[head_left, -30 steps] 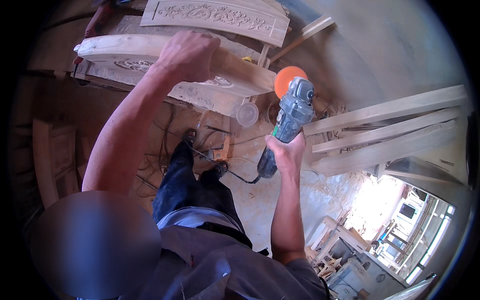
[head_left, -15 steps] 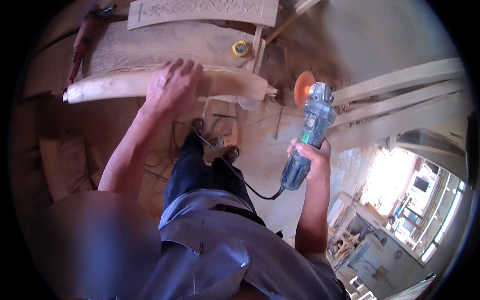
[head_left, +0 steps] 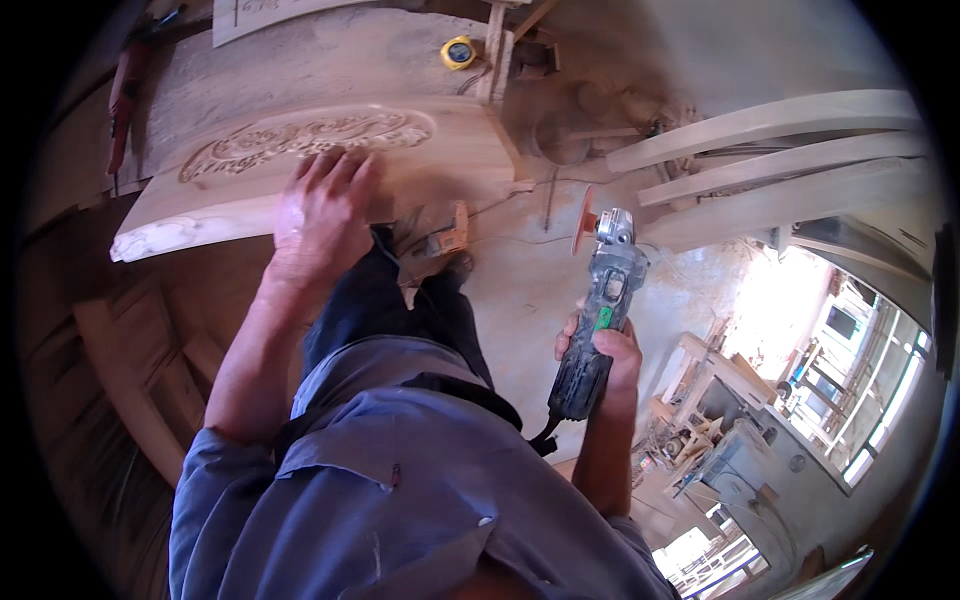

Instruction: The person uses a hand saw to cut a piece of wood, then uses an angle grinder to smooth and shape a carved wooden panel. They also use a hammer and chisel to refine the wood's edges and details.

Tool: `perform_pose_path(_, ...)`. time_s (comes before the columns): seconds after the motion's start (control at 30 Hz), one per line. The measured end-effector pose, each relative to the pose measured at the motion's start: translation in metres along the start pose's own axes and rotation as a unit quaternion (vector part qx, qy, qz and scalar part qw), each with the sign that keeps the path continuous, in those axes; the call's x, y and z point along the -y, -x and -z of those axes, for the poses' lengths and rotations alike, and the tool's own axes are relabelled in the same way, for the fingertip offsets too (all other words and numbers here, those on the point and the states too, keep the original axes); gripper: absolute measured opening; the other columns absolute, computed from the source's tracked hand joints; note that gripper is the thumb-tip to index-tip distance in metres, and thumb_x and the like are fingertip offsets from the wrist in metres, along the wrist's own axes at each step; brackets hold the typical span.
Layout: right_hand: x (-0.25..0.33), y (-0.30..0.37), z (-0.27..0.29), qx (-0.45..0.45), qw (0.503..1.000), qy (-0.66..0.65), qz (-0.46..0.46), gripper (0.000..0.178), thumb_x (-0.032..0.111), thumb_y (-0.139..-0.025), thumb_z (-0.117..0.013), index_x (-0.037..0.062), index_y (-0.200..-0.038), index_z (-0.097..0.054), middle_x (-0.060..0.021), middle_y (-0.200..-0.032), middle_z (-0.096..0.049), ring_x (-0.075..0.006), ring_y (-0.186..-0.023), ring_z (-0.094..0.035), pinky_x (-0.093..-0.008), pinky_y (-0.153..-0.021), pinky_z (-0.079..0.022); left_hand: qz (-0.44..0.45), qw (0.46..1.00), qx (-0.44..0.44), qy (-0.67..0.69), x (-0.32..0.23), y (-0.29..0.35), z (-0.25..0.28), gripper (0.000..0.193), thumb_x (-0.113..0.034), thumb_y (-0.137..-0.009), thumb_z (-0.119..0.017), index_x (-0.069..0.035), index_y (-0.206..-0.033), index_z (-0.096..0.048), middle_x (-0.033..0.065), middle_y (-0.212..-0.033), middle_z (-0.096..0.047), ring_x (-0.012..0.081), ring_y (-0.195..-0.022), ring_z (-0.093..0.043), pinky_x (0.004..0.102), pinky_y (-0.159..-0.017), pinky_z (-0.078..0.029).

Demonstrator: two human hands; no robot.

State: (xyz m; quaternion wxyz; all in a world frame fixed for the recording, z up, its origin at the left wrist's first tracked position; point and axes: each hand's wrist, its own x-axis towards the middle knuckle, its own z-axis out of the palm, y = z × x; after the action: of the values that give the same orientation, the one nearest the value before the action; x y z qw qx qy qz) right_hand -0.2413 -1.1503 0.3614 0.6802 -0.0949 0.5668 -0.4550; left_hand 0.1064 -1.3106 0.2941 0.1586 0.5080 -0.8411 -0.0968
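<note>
So the left hand (head_left: 325, 215) is draped over the near edge of a carved board (head_left: 455, 165) on the workbench (head_left: 300, 70), fingers across the top; thumb's hidden, so I can't tell if it's actually pinching. Right hand (head_left: 618, 355) is wrapped snugly around a grinder (head_left: 605, 310), its orange disc (head_left: 583, 220) well apart from the board. Yellow tape measure (head_left: 458, 53) sits past the board, and pale beams (head_left: 760, 130) lie off to the right.
</note>
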Motion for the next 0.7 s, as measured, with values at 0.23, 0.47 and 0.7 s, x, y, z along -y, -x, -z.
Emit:
perform_pose_path(0.23,0.002,0.001,-0.065,-0.115,0.953,0.28,0.022,0.046,0.004,-0.074,-0.074,-0.001,-0.116,-0.057,-0.0032,-0.086,-0.063,-0.0119,-0.074,-0.062,-0.0288,-0.071,-0.052,-0.002,1.0,0.004,0.001,0.004,0.005,-0.007,0.054,-0.002,-0.066,-0.068,-0.006,-0.119,-0.063,0.0105,-0.121,-0.067,0.0298,-0.118,-0.062,0.0418,-0.098,-0.051)
perform_pose_path(0.47,0.003,-0.006,-0.088,-0.111,0.932,0.341,0.043,0.048,0.005,-0.073,-0.077,-0.0002,-0.116,-0.056,-0.0029,-0.095,-0.061,-0.0095,-0.081,-0.057,-0.0281,-0.074,-0.051,0.0,1.0,0.007,0.01,0.001,0.004,-0.002,0.05,-0.003,-0.068,-0.067,-0.006,-0.117,-0.063,0.0096,-0.12,-0.066,0.0288,-0.118,-0.061,0.0408,-0.098,-0.05)
perform_pose_path(0.7,-0.002,-0.009,-0.099,-0.126,0.918,0.373,0.041,0.049,0.006,-0.074,-0.078,-0.0003,-0.117,-0.055,-0.0033,-0.096,-0.06,-0.0111,-0.083,-0.058,-0.0294,-0.077,-0.051,0.011,0.999,0.022,0.023,0.003,0.004,0.0,0.05,0.0,-0.068,-0.065,-0.007,-0.118,-0.062,0.0117,-0.124,-0.066,0.0323,-0.119,-0.062,0.0443,-0.099,-0.051)
